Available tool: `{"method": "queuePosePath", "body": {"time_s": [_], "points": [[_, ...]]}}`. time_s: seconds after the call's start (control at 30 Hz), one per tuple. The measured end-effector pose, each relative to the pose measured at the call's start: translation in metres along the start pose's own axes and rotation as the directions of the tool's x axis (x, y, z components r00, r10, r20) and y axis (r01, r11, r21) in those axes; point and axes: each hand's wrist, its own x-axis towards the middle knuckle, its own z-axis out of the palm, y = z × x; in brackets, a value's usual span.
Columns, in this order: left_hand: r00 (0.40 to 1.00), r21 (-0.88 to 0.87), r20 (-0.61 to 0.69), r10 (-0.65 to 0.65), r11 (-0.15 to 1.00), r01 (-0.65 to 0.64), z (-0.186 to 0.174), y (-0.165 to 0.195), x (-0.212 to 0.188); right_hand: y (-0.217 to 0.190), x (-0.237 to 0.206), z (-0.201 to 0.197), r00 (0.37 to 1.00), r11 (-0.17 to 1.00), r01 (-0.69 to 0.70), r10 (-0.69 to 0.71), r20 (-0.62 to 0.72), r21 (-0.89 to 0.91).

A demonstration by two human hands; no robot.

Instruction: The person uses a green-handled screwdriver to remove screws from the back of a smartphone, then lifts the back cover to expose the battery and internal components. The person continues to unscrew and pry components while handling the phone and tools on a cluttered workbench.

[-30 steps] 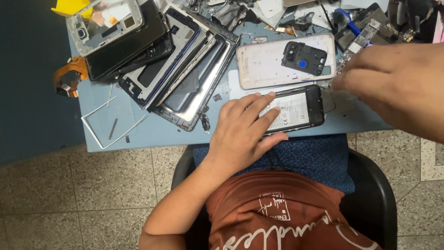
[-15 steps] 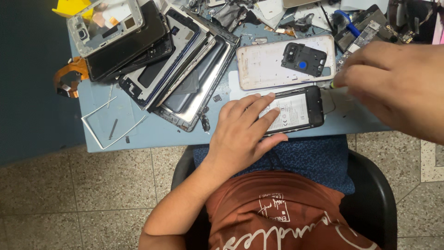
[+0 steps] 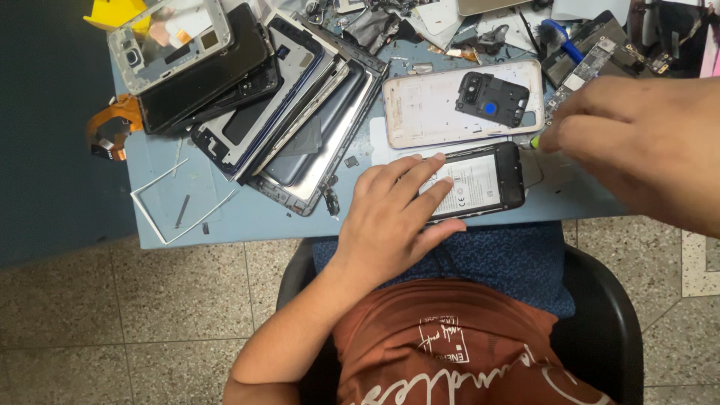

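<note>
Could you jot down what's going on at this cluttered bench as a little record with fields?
Setting: blue worktable, seen from above, person seated
Left hand: flat on an opened black phone, holding it down
Right hand: fingers pinched at the phone's far end; any tool is hidden
Behind phone: white back cover with a black camera piece on it
Left of hands: pile of phone frames
</note>
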Motion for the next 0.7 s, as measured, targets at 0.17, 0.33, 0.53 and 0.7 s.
{"method": "queuePosePath", "body": {"time_s": [0.17, 0.33, 0.53, 0.7], "points": [[1.0, -0.002, 0.003, 0.0, 1.0, 0.0, 0.0, -0.0003, -0.0002, -0.0052, 0.0086, -0.005, 0.94, 0.972, -0.217, 0.232, 0.251, -0.084], [1.0, 0.0, 0.003, -0.004, 1.0, 0.004, -0.0005, 0.0003, -0.0001, -0.0039, 0.0096, -0.0093, 0.969, 0.982, -0.185, 0.187, 0.163, -0.031], [1.0, 0.001, 0.014, -0.008, 1.0, 0.008, -0.0009, 0.0005, 0.0009, 0.0019, 0.0028, -0.0033, 1.0, 0.995, -0.01, 0.012, -0.025, 0.094], [1.0, -0.003, 0.015, -0.018, 1.0, 0.018, -0.0016, 0.0014, 0.0009, 0.0003, 0.0024, 0.0001, 0.988, 0.991, 0.013, 0.008, -0.157, 0.13]]}}
